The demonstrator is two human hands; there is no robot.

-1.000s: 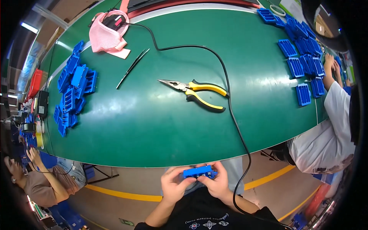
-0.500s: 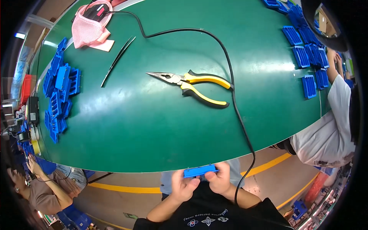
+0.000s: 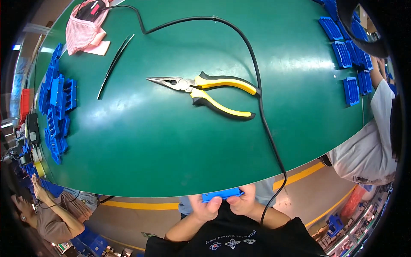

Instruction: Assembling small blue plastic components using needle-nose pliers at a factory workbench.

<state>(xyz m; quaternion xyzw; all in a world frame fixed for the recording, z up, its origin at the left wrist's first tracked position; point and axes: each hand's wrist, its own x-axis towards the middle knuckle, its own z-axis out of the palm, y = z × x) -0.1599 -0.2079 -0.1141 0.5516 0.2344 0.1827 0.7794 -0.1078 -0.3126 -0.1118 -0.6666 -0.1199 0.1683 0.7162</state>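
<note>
Between my two hands is a blue rectangular plastic part [image 3: 221, 194], held close to my body at the table's near edge. My left hand [image 3: 205, 208] grips its left end, thumb on the side facing me. At the other end, my right hand [image 3: 243, 203] holds it the same way. Most of my fingers are hidden behind the part. Beyond them, long-nose pliers [image 3: 184, 84] with yellow and black handles lie spread on the green table [image 3: 171, 145]. Dark tweezers [image 3: 113, 68] rest farther left.
A black cable [image 3: 269, 132] runs across the table and down past my right arm. Blue plastic parts [image 3: 58, 98] pile up at the left, with more blue parts [image 3: 342, 55] at the right. A pink mesh pouch [image 3: 81, 36] lies far left. Other people sit on both sides.
The view has shifted, so the table's contents appear moved leftward. Both hands keep hold of the blue part, which now shows slightly lower and more tucked behind my thumbs.
</note>
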